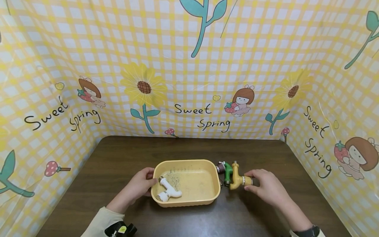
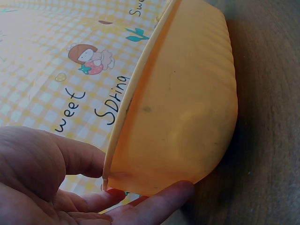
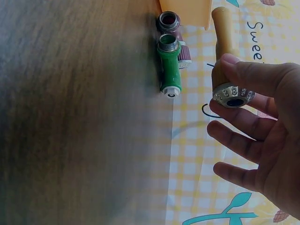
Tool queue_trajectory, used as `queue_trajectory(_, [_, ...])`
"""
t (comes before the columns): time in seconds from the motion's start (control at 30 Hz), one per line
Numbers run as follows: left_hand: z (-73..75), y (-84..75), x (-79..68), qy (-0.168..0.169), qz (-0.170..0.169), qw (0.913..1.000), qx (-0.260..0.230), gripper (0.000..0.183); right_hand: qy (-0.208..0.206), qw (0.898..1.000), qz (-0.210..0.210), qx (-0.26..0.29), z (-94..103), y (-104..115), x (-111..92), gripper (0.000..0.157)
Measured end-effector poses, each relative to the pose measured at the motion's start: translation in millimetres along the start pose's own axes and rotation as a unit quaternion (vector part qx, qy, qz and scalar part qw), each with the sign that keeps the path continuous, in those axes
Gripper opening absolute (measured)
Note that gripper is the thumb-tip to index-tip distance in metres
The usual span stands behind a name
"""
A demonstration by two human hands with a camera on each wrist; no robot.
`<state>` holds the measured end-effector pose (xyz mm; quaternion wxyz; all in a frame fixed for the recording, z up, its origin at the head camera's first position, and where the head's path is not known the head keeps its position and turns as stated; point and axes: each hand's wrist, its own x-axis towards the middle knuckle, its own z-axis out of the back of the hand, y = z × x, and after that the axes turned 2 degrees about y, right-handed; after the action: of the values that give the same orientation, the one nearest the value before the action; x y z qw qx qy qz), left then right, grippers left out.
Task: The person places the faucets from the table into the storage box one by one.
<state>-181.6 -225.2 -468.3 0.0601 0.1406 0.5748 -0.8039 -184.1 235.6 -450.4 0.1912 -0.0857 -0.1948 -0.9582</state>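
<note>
My left hand (image 1: 137, 187) grips the left end of a yellow plastic basin (image 1: 196, 184), its thumb at the rim and its other fingers against the outer wall. Inside the basin's left part lies a white plastic tap (image 1: 170, 191). My right hand (image 1: 267, 188) pinches a yellow tap (image 1: 235, 177) by its ridged end between thumb and fingers. In the right wrist view, that yellow tap (image 3: 225, 37) appears raised off the table. A green tap (image 1: 228, 172) and a dark purple tap (image 1: 220, 168) rest beside the basin's right end, the purple one partly hidden.
The dark wooden table (image 1: 130, 148) is enclosed by a yellow checked cloth (image 1: 189, 75) at the back and both sides. Dark speckles mark the basin's floor. A black strap device (image 1: 119, 228) sits on the left wrist.
</note>
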Motion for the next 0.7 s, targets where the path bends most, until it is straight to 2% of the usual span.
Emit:
queue_trajectory(0.43, [-0.6,-0.2,-0.5,-0.001,0.003,1.0,0.002,0.045,-0.002,1.0,0.023,0.01,6.1,1,6,0.039])
queue_trajectory(0.7, [-0.8,-2.7,-1.6,-0.001,0.005,1.0,0.007,0.044,0.007,0.999,0.019,0.032,10.8,2,9,0.04])
